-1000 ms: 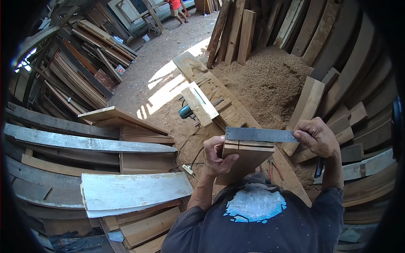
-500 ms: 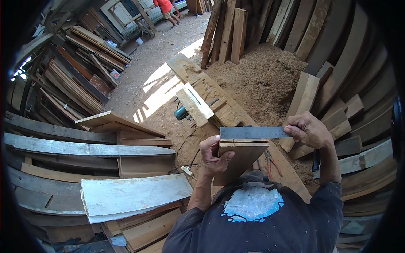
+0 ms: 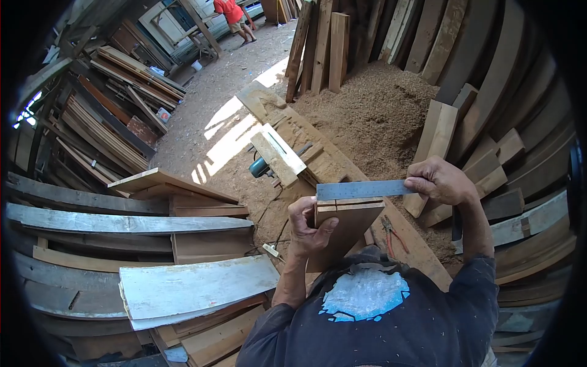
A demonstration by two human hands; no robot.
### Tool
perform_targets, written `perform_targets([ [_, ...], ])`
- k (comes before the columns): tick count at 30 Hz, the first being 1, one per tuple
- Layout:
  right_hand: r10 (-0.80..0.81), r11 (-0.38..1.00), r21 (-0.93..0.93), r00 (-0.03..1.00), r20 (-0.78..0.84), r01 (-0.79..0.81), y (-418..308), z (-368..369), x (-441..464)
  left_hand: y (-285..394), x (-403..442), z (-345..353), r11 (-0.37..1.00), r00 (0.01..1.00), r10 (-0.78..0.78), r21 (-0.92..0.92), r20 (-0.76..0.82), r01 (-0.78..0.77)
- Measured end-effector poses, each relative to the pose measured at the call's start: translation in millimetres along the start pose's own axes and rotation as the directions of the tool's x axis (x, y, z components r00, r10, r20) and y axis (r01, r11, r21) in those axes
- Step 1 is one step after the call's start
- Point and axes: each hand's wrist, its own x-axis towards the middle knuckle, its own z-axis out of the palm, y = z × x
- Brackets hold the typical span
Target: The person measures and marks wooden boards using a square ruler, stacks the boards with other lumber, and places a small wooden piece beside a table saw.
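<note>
My left hand is closed around the left side of a brown wooden board, its thumb pressed on the near face. A narrow dark slit runs along the board's top edge. In my right hand, the fingers pinch the right end of a grey steel ruler. The ruler lies across the board's top edge, its left end close to my left fingertips. Whether the ruler touches the wood all along cannot be made out. The lower end of the board is hidden behind my body.
Red-handled pliers lie on a long plank bench. A green power tool sits under a wooden piece farther along. Beyond are a sawdust heap and leaning planks. A white-faced board lies left; a person in red stands far back.
My right hand and the ruler have shifted slightly left, and the ruler's right end is a little higher. The left hand keeps its hold on the board. The view has shifted slightly.
</note>
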Motion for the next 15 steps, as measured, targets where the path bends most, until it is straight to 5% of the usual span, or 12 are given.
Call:
perform_targets([
  [15,-0.015,0.998,-0.054,0.999,0.032,0.017,-3.2,-4.4,3.7,-4.6,-2.0,-1.7,0.999,1.000,0.013,-0.031,-0.005,-0.013],
])
